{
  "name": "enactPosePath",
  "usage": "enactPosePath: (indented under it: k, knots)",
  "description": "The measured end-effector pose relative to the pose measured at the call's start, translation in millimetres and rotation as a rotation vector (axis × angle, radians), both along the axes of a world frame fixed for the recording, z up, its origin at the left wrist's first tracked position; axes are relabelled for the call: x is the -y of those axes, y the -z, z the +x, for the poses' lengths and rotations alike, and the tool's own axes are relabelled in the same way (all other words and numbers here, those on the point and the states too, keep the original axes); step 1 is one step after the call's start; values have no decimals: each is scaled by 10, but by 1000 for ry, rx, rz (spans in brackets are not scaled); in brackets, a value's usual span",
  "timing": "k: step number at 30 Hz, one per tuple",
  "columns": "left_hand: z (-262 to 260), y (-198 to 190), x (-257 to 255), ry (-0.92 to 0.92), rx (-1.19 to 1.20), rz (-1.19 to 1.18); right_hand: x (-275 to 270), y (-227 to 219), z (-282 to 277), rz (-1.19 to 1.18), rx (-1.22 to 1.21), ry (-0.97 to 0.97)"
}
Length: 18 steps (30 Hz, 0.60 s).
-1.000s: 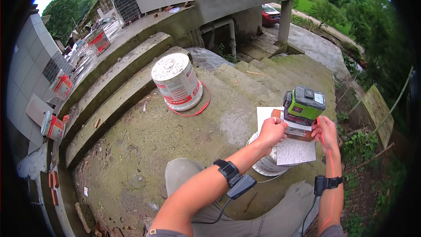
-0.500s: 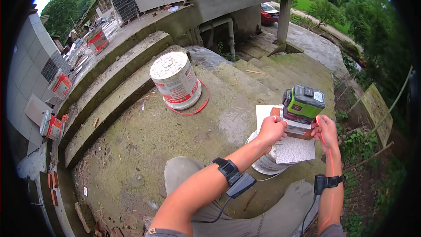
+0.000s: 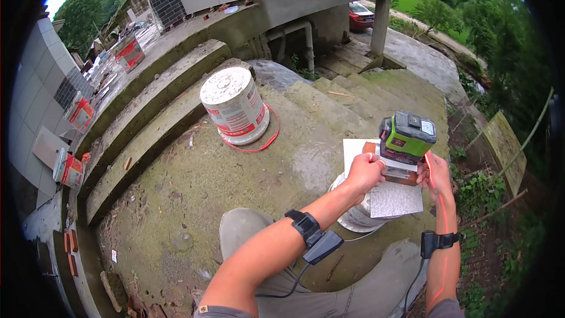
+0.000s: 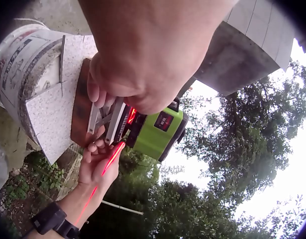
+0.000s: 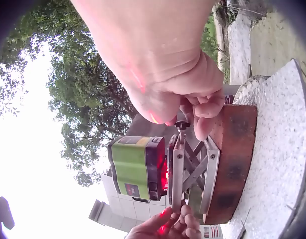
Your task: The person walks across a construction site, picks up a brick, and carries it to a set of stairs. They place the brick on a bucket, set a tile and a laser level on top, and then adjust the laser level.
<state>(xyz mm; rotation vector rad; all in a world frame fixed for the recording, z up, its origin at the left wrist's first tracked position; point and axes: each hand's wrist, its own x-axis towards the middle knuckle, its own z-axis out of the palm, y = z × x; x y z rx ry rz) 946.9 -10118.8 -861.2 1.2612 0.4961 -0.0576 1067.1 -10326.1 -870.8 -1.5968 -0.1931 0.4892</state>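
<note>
A green and black laser level [image 3: 407, 135] stands on a small metal scissor stand [image 5: 192, 174]. The stand rests on a red-brown brick [image 3: 406, 179] laid on grey speckled tiles [image 3: 395, 199], which lie across an upturned white bucket [image 3: 353, 218]. My left hand [image 3: 365, 172] grips the stand's left side with curled fingers [image 4: 100, 97]. From the other side, my right hand [image 3: 436, 175] pinches the stand's small black knob [image 5: 181, 124]. A red laser line runs along my right forearm [image 3: 442, 224].
A second upturned white bucket [image 3: 234, 105] with a red hoop stands on the mossy concrete landing. Concrete steps [image 3: 153, 112] rise at the left, and more steps descend beyond the level. More buckets [image 3: 70, 168] lie at the far left. Weeds and a drop border the right edge.
Both hands have stayed on the stand under the laser level. The right hand has crept slightly closer in. The level stands where it was.
</note>
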Motion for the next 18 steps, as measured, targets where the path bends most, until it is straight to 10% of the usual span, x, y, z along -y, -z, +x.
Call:
enactPosePath:
  k: [18]
  knots:
    - [8, -8, 0, -14, -4, -5, -32, 0, -25, 64, -1, -5]
